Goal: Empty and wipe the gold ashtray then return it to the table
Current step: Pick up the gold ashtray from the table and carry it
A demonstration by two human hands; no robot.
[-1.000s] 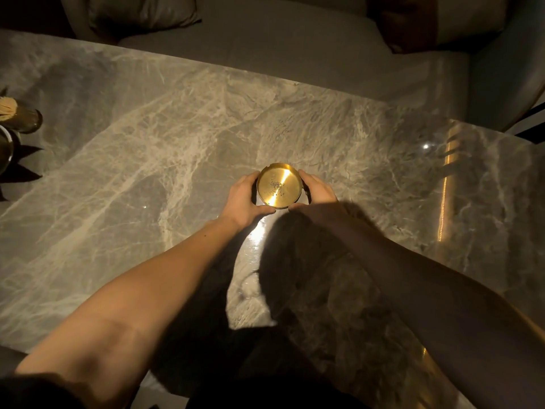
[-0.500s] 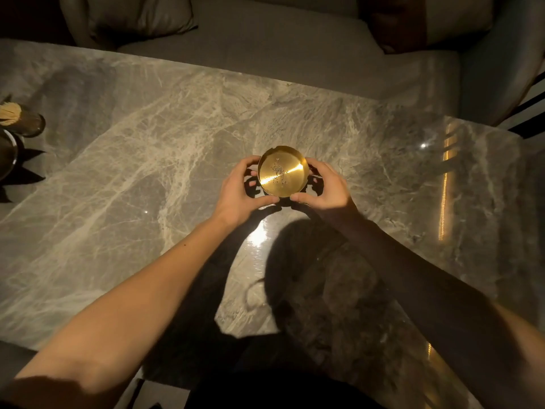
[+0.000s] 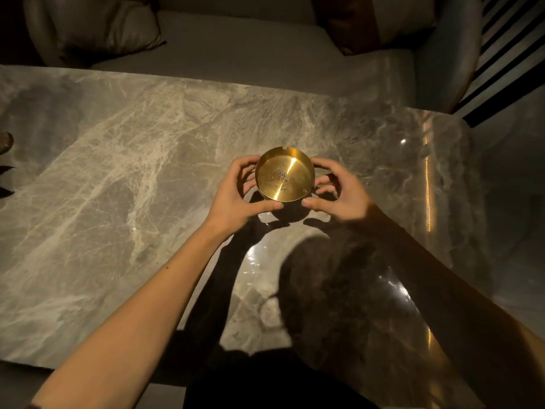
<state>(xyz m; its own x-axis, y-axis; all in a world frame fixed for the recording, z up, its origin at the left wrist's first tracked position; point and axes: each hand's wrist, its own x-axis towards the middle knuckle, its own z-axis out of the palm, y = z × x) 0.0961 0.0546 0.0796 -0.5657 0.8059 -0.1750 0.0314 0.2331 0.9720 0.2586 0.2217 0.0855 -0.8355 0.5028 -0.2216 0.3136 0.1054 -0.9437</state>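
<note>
Head view, dim room, one warm light from above.

Your left hand [image 3: 236, 199] and right hand [image 3: 339, 193] cup the gold ashtray [image 3: 284, 174] from either side, over the middle of the marble desk [image 3: 118, 178]. Each hand is half-curled, not clenched: fingers wrap the outer wall, thumbs press in at the near rim. Both hands have hold of the ashtray, and neither holds anything else.

The ashtray is round, shallow, open side up and tipped a little toward you. A small notch shows in its far rim. A scatter of grey ash specks [image 3: 281, 175] sits near the middle of its floor, and a bright streak of reflected light crosses it. A dark shadow lies on the desk just under it, toward you; whether its base touches the desk or hangs just above, you cannot tell.

Your forearms reach in from the bottom corners, the right one in shade.

Beyond the desk's far edge: a grey sofa seat [image 3: 250, 54], a pale cushion [image 3: 97, 28] at left, a dark brown cushion [image 3: 351, 22] at right. At the desk's far left edge, a small dark object [image 3: 6, 141], cut off by the frame.
</note>
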